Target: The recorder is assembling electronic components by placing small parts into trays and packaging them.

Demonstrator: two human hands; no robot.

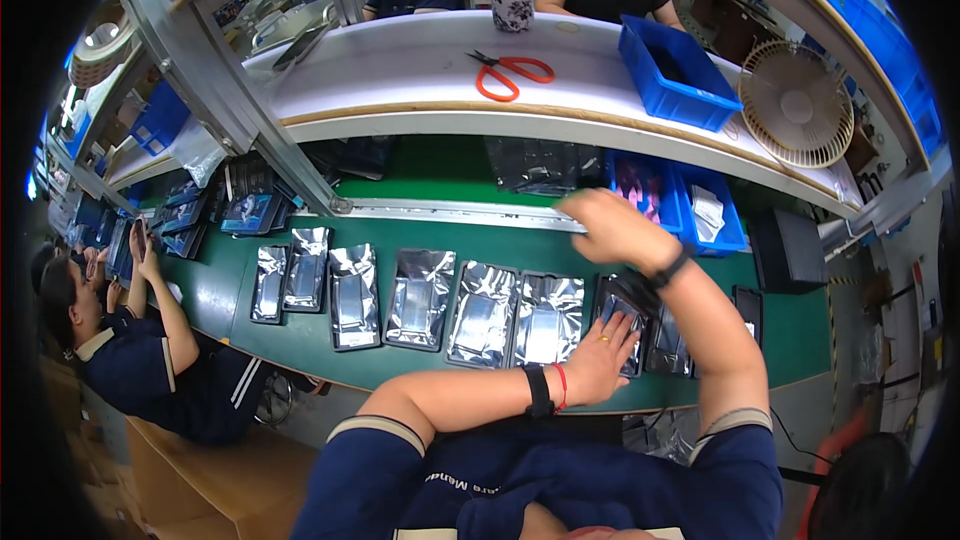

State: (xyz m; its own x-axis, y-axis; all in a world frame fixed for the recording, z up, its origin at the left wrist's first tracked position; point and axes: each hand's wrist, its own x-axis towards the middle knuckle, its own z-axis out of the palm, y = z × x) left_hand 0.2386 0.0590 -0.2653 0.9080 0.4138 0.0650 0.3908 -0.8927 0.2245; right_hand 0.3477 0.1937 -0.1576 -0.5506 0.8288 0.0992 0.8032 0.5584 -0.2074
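Observation:
A row of several shallow black trays (pixel 392 340) runs along the green bench, most with a shiny silver packet (pixel 420 297) in them. My left hand (pixel 603 358) lies with its fingers stretched out flat on a silver packet in a tray toward the right of the row. Above that tray, in front of the blue bins, my right hand (pixel 622 232) is raised with its fingers bent and pressed together. Whether anything is between those fingers is hidden. Beneath my right wrist, a dark flap or sheet (pixel 632 290) stands at the tray's far end.
Blue bins (pixel 735 230) with pink and white items stand behind the row, beside a black box (pixel 787 250). The shelf above holds red-handled scissors (pixel 515 70), a blue bin (pixel 680 75) and a fan (pixel 797 105). A co-worker (pixel 130 360) sits left; two more people are beyond the shelf.

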